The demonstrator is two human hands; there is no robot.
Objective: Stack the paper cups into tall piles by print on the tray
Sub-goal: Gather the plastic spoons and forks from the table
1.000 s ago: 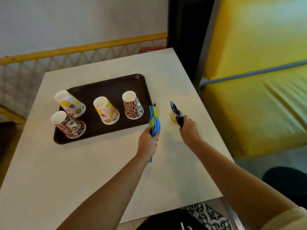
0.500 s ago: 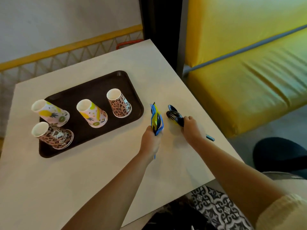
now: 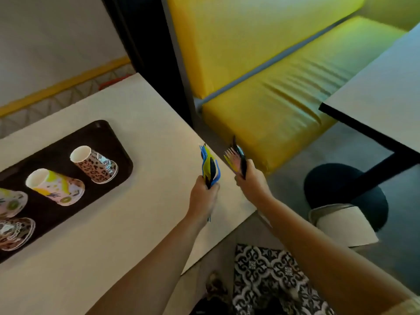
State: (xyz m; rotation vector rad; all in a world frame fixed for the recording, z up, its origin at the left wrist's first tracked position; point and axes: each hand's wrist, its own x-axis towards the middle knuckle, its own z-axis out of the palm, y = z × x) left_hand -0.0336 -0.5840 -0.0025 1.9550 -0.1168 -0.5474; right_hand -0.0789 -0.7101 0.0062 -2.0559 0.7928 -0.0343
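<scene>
**Meanwhile, both hands hold cutlery at the surface's right edge**

Here the left hand (image 3: 203,193) is clenched around a bundle of blue and yellow plastic cutlery (image 3: 210,165), the pieces standing upward out of the fist above the right edge of the pale surface (image 3: 118,235). Just beside it, past that edge, the right hand (image 3: 252,183) grips a second bundle of dark and yellow cutlery (image 3: 237,156), a fork's tines showing at its top. The two hands are near each other but apart, and neither touches a cup.

The dark brown tray (image 3: 106,137) lies toward the left edge of the surface, well apart from both hands. Four paper cups stand on it, rims up, each singly and unstacked. A leopard-print cup (image 3: 95,164) is nearest the tray's right end. Left of it comes a fruit-print cup (image 3: 56,187) in pink and yellow. A second fruit-print cup (image 3: 11,203) is cut off by the left border of the view, and a second leopard-print cup (image 3: 16,233) sits nearer the tray's near rim, also partly cut off.

Beyond the right edge of the surface stands a yellow padded bench (image 3: 272,105), with another pale table (image 3: 386,87) at the right and a patterned floor tile (image 3: 268,276) below.
</scene>
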